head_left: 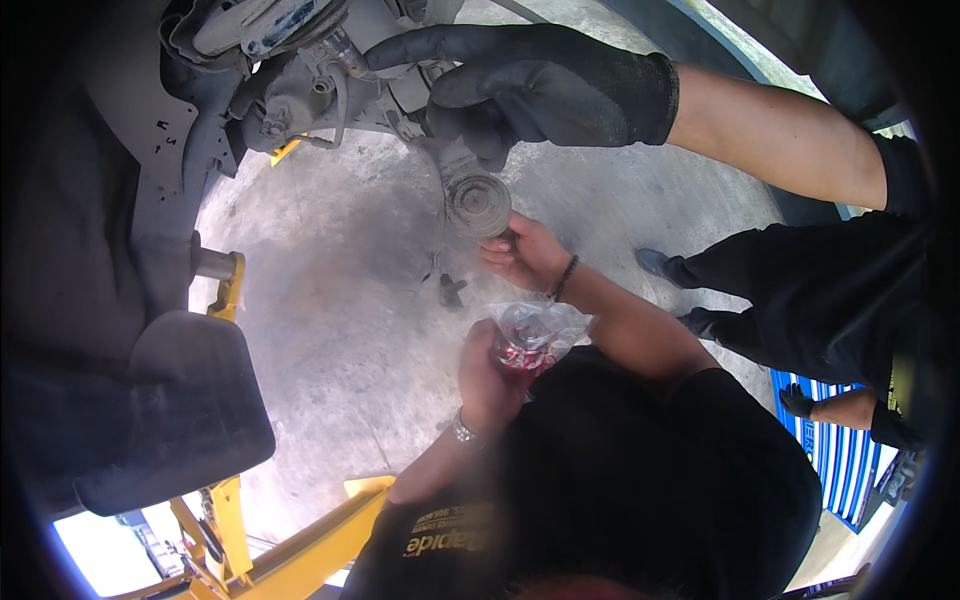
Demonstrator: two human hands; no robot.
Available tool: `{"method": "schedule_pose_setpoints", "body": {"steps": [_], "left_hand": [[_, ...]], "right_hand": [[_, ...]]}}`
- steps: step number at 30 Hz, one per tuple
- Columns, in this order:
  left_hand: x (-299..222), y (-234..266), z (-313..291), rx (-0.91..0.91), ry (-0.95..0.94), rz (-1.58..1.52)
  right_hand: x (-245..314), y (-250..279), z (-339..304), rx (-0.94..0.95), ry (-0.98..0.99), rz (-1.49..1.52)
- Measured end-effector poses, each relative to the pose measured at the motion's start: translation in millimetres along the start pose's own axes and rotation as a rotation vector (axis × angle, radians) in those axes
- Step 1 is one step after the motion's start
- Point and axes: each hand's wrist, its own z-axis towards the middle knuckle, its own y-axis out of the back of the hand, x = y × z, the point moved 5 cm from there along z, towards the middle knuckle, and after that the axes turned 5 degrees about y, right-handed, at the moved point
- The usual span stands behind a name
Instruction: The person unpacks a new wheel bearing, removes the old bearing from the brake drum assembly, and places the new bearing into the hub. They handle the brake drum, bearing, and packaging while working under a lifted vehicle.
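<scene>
My right hand [530,258], with a dark bracelet at the wrist, has its fingers curled at the lower edge of a round, dusty part with raised rings [478,205]. This part hangs at the end of the grey undercarriage parts. Lower down, my left hand [487,375], wearing a metal watch, grips a clear plastic bag [540,335] with red print. Something round shows inside the bag, but its kind is unclear. Just above the ringed part, a co-worker's black-gloved hand [540,90] reaches in from the right, a finger stretched toward a metal fitting [345,52].
A black plastic liner and flap [180,400] fill the left side. Yellow lift arms [310,545] stand at the lower left. The co-worker's legs [720,270] are at the right, with a blue-and-white striped cabinet [825,430] beyond. Concrete floor [310,300] lies below.
</scene>
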Motion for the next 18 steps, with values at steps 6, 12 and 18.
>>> {"method": "schedule_pose_setpoints", "body": {"steps": [6, 12, 18], "left_hand": [[-1, 6, -4, -0.011, -0.011, 0.012], [0, 8, -5, 0.009, -0.009, 0.030], [-4, 4, -7, 0.054, 0.002, -0.005]], "right_hand": [[2, 5, 1, -0.004, -0.018, -0.073], [1, 11, 4, -0.020, -0.010, -0.107], [-3, 9, 6, -0.007, -0.011, -0.092]]}}
